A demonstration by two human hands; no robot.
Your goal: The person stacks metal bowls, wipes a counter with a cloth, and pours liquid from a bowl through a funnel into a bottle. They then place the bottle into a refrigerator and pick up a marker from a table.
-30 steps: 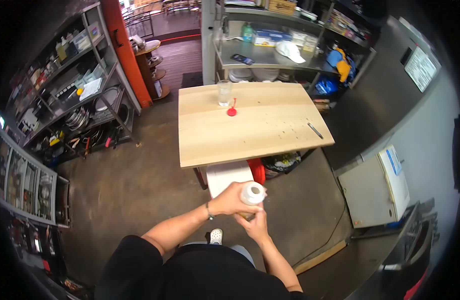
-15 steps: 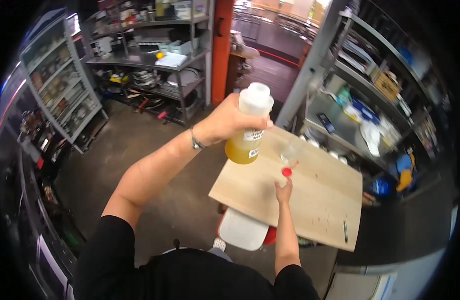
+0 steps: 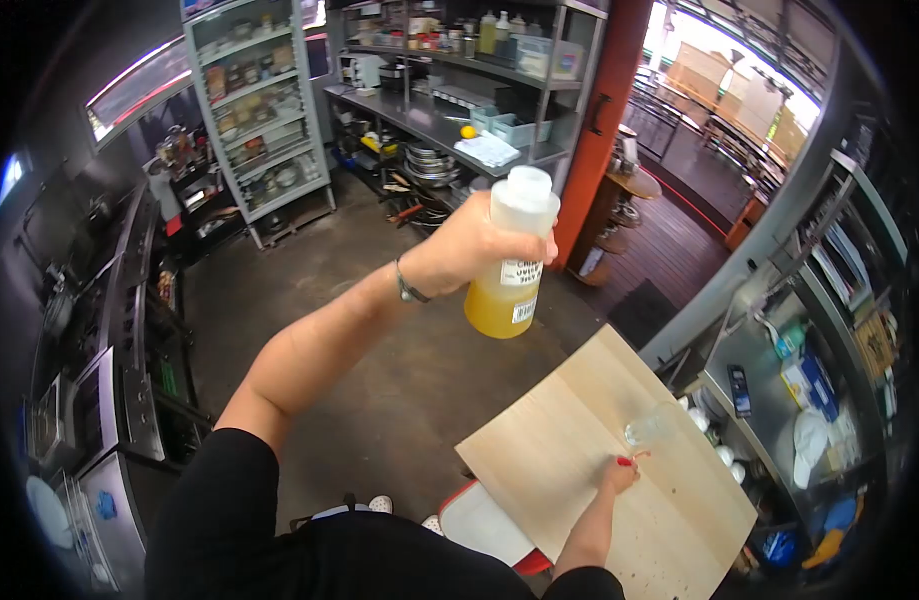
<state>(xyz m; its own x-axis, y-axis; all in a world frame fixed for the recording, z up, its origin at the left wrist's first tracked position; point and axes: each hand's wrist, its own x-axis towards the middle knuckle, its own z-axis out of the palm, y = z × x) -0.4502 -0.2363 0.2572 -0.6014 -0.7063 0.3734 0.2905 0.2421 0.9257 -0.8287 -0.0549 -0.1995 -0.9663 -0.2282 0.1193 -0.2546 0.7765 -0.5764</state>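
My left hand (image 3: 474,243) is wrapped round a translucent squeeze bottle (image 3: 499,312), held up in front of me. Yellow liquid fills its lower part, and a handwritten label is partly covered by my fingers. The bottle's pale neck has no lid on it. Low over the wooden table (image 3: 549,430), my right hand (image 3: 619,478) has its fingers closed on a small red cap (image 3: 624,461), which has a thin reddish tip pointing right. A clear glass (image 3: 639,432) stands just beyond that hand.
A white stool (image 3: 484,525) sits at the table's near edge. To the right, a steel shelf holds a phone (image 3: 739,390) and a white cloth (image 3: 808,447). Metal shelving with pans (image 3: 431,165) and a glass-fronted cabinet (image 3: 259,120) stand at the back. An orange post (image 3: 604,130) borders the doorway.
My right hand has gone from reaching just short of the red cap to closing on it. My left hand still holds the bottle up. The view has swung left.
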